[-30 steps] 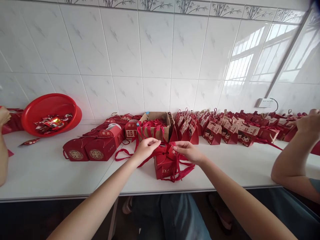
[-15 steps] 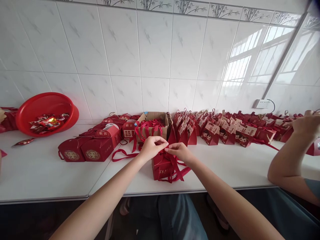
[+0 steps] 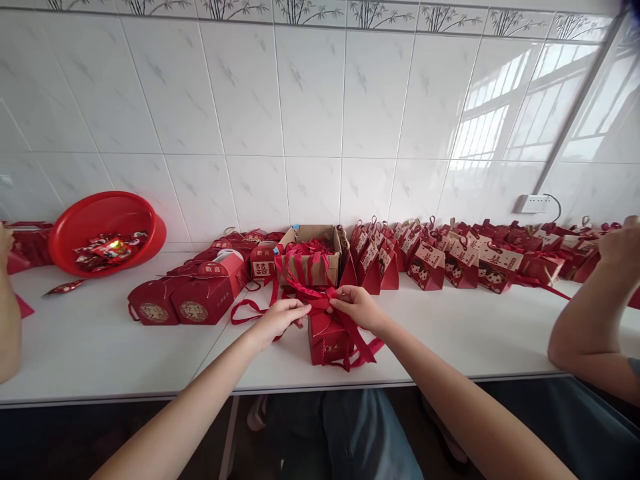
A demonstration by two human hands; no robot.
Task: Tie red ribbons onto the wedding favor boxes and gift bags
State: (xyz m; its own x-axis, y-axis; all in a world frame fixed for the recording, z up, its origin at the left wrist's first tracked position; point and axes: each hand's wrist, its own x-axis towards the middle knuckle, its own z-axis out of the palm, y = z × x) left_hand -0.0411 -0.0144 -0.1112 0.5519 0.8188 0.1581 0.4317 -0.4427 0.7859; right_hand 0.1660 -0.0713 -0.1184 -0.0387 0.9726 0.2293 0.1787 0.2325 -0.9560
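Note:
A small red box (image 3: pixel 327 340) stands near the table's front edge, with red ribbon (image 3: pixel 357 337) over its top and tails hanging down its front and right side. My right hand (image 3: pixel 357 307) pinches the ribbon just above the box. To the left of the box top, my left hand (image 3: pixel 285 317) is closed, its fingertips on a ribbon strand at the box's upper left. Right behind sits a cardboard carton (image 3: pixel 333 270) with red ribbons heaped in it and hanging over its front.
Red gift boxes (image 3: pixel 200 303) stand at left, beside a red basin (image 3: pixel 155 230) of wrapped sweets. Rows of peaked boxes (image 3: pixel 425 265) line the wall at right. Other people's arms rest at the far left (image 3: pixel 9 327) and far right (image 3: pixel 583 327).
My left hand has moved left and down, away from my right hand, which stays at the ribbon above the box. At the left edge more of another person's arm shows.

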